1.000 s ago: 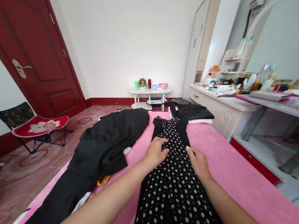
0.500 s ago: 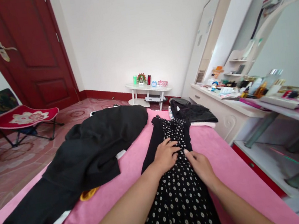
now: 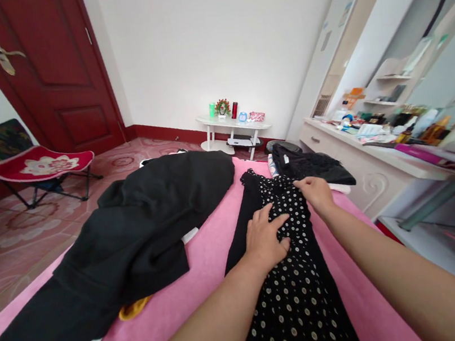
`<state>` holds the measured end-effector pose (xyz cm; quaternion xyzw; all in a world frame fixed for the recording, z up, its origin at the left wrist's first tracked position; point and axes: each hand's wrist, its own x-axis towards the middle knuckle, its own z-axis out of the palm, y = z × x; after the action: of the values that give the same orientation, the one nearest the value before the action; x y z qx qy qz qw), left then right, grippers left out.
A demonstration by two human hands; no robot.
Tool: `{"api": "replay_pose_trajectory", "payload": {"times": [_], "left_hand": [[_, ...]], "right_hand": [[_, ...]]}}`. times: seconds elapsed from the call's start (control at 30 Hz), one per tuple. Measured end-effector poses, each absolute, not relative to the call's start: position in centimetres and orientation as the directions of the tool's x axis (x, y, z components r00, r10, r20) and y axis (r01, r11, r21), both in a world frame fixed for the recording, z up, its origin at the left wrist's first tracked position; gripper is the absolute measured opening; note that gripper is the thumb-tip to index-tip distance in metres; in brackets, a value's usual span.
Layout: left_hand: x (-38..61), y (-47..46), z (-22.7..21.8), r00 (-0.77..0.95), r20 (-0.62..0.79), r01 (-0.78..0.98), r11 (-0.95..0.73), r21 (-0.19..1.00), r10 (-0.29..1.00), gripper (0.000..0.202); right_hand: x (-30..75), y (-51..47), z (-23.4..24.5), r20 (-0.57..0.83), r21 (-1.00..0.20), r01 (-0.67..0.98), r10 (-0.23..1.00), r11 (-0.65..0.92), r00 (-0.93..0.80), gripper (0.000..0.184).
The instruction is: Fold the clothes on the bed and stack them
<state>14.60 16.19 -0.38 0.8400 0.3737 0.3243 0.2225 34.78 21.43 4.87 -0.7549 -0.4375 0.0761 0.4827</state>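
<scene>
A black dress with white polka dots [image 3: 291, 297] lies lengthwise on a pink bed cover [image 3: 207, 264]. My left hand [image 3: 265, 236] rests flat on the dress near its waist, fingers spread. My right hand [image 3: 317, 192] reaches farther up to the right edge of the bodice, its fingers curled onto the fabric. Whether they pinch the cloth I cannot make out.
A large black garment [image 3: 142, 229] is spread left of the dress, with something yellow [image 3: 132, 309] under it. A folded dark lace item [image 3: 312, 166] lies at the bed's far right. A cluttered dressing table [image 3: 378, 151] runs along the right; a folding chair [image 3: 34, 165] and red door [image 3: 51, 77] stand left.
My right hand has moved up and to the right, from beside the left hand to the bodice's right edge. The left hand stayed on the dress.
</scene>
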Motion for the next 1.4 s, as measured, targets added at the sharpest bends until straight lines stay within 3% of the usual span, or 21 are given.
{"api": "replay_pose_trajectory", "payload": {"times": [0.1, 0.23, 0.37, 0.6, 0.8, 0.97, 1.23, 1.4], "left_hand": [[14.7, 16.5, -0.2, 0.399, 0.317, 0.496, -0.493, 0.714, 0.86, 0.062], [14.8, 16.9, -0.1, 0.312, 0.297, 0.498, -0.422, 0.757, 0.902, 0.047], [14.8, 17.2, -0.3, 0.29, 0.285, 0.505, -0.399, 0.765, 0.913, 0.044], [15.0, 17.9, -1.0, 0.311, 0.307, 0.538, -0.432, 0.724, 0.9, 0.045], [14.7, 18.7, -1.4, 0.336, 0.309, 0.486, -0.445, 0.752, 0.89, 0.041], [14.1, 18.8, -1.7, 0.384, 0.338, 0.385, -0.482, 0.787, 0.859, 0.041], [11.9, 16.3, -1.7, 0.575, 0.313, 0.413, -0.599, 0.687, 0.756, 0.064], [8.4, 13.2, -1.9, 0.575, 0.335, 0.508, -0.647, 0.569, 0.746, 0.055]], "right_hand": [[36.0, 21.7, 4.5, 0.29, -0.874, 0.481, 0.718, -0.071, 0.633, 0.03], [36.5, 22.6, 3.7, 0.292, -0.914, 0.406, 0.723, 0.016, 0.627, 0.032], [36.9, 24.3, 2.0, 0.341, -0.894, 0.445, 0.726, 0.054, 0.598, 0.033], [37.0, 25.4, -2.1, 0.388, -0.726, 0.688, 0.821, -0.007, 0.418, 0.017], [35.9, 20.9, -2.5, 0.3, -0.628, 0.778, 0.919, -0.01, 0.255, 0.051], [34.0, 13.2, -2.9, 0.127, -0.426, 0.901, 0.981, -0.083, 0.15, 0.062], [31.3, 2.7, -2.5, 0.086, -0.312, 0.948, 0.991, -0.068, 0.099, 0.058], [30.9, -0.4, -1.8, 0.19, -0.405, 0.914, 0.979, 0.006, 0.077, 0.054]]}}
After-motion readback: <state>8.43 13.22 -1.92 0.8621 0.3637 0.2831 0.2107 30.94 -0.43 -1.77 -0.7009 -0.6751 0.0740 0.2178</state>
